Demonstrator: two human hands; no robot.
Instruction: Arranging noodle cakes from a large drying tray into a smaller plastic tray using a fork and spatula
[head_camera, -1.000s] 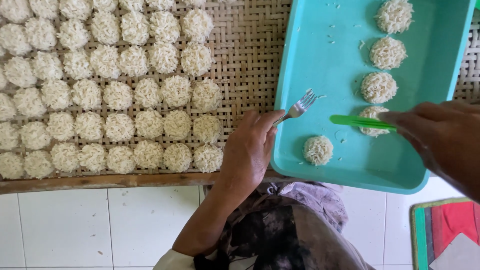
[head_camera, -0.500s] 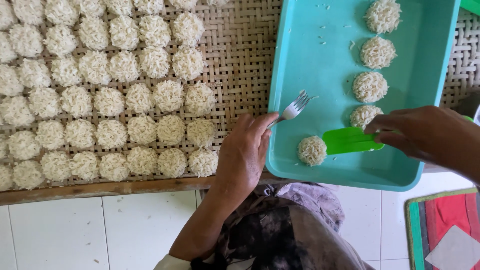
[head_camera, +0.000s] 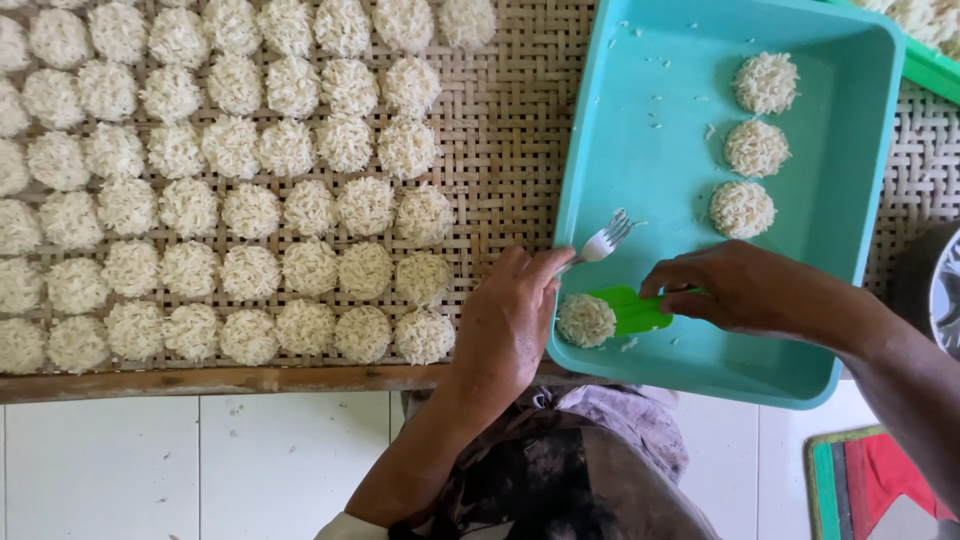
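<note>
Rice cake (head_camera: 585, 320), a small round white one, lies in the near left corner of the turquoise tray (head_camera: 640, 120), and the green spatula (head_camera: 632, 310) touches its right side. The right hand (head_camera: 735, 290) pinches the handle of this spatula between thumb and fingers, with the blade low on the tray floor. The left hand (head_camera: 510, 320) is closed around the handle of a metal fork (head_camera: 603, 240), whose prongs point up and right over the tray and do not touch any cake.

I judge that the step in hand is the lifting of this one cake: the blade is at its edge but I cannot tell if it is already under it. The next move calls for a flat, slow push, because the cake looks loose and grainy and can break; the fork is near enough to steady it from the other side.

In the tray I count four cakes: the one at the spatula and three more in a column (head_camera: 745, 150) toward the far right. On the woven bamboo mat (head_camera: 500, 130) many cakes lie in neat rows (head_camera: 250, 210), about seven rows, the nearest with nine visible; the left part is cut off, so a full count is not possible. There is one fork and one spatula.
</note>
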